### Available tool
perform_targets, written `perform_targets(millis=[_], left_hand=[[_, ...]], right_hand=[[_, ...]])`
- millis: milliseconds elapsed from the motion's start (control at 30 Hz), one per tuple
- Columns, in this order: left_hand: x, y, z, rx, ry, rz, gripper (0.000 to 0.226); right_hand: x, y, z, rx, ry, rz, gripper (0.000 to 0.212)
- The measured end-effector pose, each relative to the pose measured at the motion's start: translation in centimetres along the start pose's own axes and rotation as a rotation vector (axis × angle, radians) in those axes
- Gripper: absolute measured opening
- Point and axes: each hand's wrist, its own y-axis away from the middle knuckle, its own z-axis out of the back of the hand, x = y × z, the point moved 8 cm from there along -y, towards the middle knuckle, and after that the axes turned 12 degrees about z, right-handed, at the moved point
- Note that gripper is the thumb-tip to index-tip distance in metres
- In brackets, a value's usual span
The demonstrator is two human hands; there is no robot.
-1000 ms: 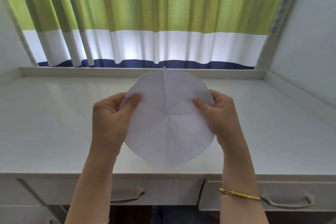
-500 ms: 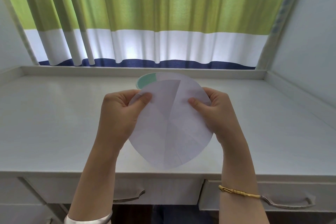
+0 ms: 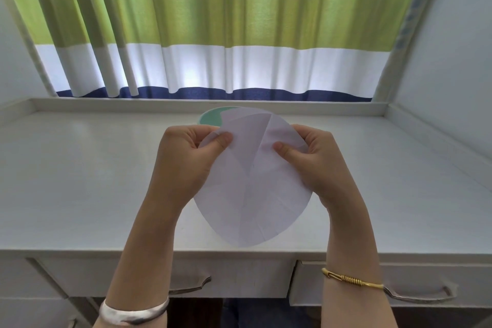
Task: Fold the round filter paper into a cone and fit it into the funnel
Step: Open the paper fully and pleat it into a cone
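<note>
As both hands draw closer vs 1 s ago, the round white creased filter paper (image 3: 253, 181) overlaps into a shallow cone btwn them. Left hand (image 3: 186, 160) & right hand (image 3: 316, 160) pinch its top edges. Teal round funnel (image 3: 213, 118) sits just beyond left hand on white surface (image 3: 80, 181); cone needs tightening before fitting.

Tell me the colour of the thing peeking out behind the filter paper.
Teal green, with a pale rim, seen in the head view.

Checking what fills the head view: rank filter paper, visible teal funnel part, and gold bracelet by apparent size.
1. filter paper, largest by far
2. teal funnel, mostly hidden behind the paper, and gold bracelet, nearer the camera: too alike to rank.
</note>
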Motion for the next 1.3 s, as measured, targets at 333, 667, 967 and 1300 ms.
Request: perform_targets(millis=[333,667,967,1300], left_hand=[[-0.9,-0.2,-0.2,0.0,-0.055,-0.008,0.018],[-0.9,-0.2,-0.2,0.028,-0.161,0.023,0.005],[-1.5,-0.4,-0.7,0.065,-0.294,-0.007,0.009],[-1.0,-0.7,-0.8,0.007,-0.324,-0.019,0.027]], right_hand=[[0.7,0.0,0.3,0.018,-0.04,0.035,0.027],[0.9,0.8,-0.2,0.12,-0.169,0.031,0.023],[1.5,1.0,-0.7,0.198,-0.207,0.053,0.03],[1.4,1.1,-0.8,0.219,-0.201,0.052,0.031]])
